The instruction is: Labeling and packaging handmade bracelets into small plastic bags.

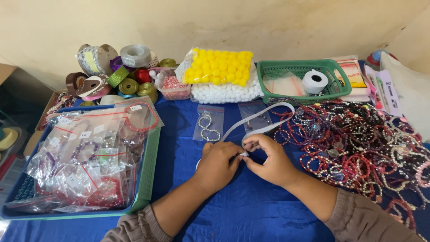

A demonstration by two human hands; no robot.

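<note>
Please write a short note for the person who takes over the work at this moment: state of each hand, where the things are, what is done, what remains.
Left hand and right hand: both pinch one end of the white ribbon over the blue cloth.
The ribbon loops up toward the green basket, which holds a white roll.
Done: many bagged bracelets lie in the blue tray at left; one small bag lies just above the hands.
Left: a big pile of loose bracelets at right, unbagged.
</note>
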